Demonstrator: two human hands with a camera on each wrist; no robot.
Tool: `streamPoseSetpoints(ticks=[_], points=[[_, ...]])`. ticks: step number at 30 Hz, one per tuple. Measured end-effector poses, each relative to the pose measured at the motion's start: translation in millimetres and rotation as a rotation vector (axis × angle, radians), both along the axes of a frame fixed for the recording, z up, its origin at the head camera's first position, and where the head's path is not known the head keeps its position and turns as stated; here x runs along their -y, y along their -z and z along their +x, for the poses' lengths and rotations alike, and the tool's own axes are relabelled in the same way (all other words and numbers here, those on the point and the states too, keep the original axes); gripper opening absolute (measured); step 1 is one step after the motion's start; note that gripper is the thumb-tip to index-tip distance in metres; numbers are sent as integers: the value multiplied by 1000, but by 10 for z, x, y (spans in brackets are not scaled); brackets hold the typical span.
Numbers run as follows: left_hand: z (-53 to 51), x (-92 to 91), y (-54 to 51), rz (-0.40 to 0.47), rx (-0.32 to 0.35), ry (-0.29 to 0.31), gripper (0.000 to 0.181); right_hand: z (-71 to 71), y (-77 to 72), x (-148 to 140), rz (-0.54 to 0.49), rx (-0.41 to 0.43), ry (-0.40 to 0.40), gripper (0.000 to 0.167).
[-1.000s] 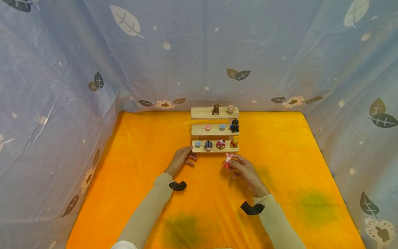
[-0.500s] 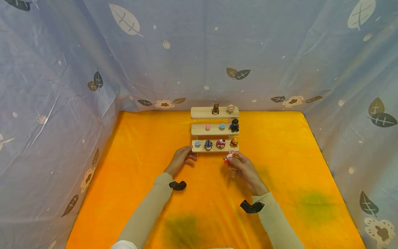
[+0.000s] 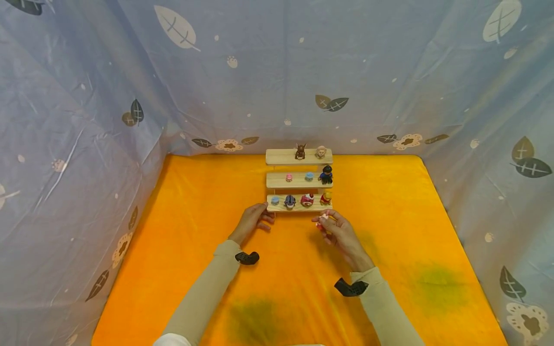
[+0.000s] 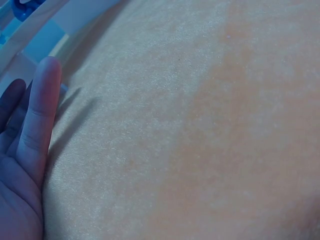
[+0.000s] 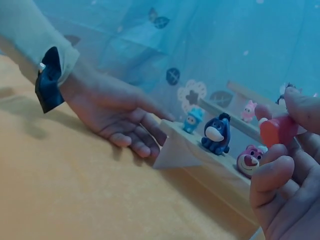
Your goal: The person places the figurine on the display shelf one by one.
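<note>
A three-tier wooden display shelf [image 3: 277, 156] holds several small toy figurines. My left hand [image 3: 252, 220] rests at the left end of its lowest tier; in the right wrist view the left index finger touches the board's end and the other fingers bend loosely below. My right hand [image 3: 344, 238] pinches a pink-and-white figurine [image 5: 278, 131] between thumb and fingers, just in front of the lowest tier's right end. On that tier stand a light blue figurine [image 5: 192, 120], a donkey figurine [image 5: 216, 137], a pink bear figurine [image 5: 248, 161] and a yellow-and-red bear figurine [image 3: 326, 198].
The middle tier carries a tiny pink figurine [image 3: 289, 178], a blue one [image 3: 309, 176] and a dark-haired figure [image 3: 326, 175]. A brown figurine [image 3: 300, 152] and a beige one [image 3: 321, 152] stand on top. Orange cloth [image 3: 207, 192] covers the table; a leaf-print curtain [image 3: 259, 72] surrounds it.
My right hand has turned the pink-and-white figurine from upright to tilted, and shifted it slightly right and up towards the lowest tier. The left hand keeps its place.
</note>
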State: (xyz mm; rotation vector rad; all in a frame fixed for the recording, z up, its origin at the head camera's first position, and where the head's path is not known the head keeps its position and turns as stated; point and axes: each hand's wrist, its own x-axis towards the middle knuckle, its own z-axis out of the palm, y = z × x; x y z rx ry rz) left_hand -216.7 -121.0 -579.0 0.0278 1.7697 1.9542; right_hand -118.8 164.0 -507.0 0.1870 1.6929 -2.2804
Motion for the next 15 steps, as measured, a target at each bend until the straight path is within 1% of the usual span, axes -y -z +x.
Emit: streamPoseSetpoints(ticks=[2, 4, 9, 12, 15], points=[[-2, 2, 0, -2, -1, 1, 54, -2, -13, 6, 9, -8, 5, 16], [-3, 4, -2, -3, -3, 1, 55, -5, -28, 15, 29, -26, 4, 22], [-4, 0, -7, 3, -1, -6, 54, -34, -61, 42, 63, -56, -15, 48], [-1, -5, -6, 10, 2, -13, 53, -59, -86, 60, 44, -52, -26, 59], [7, -5, -2, 7, 0, -10, 54, -83, -117, 74, 17, -60, -44, 61]])
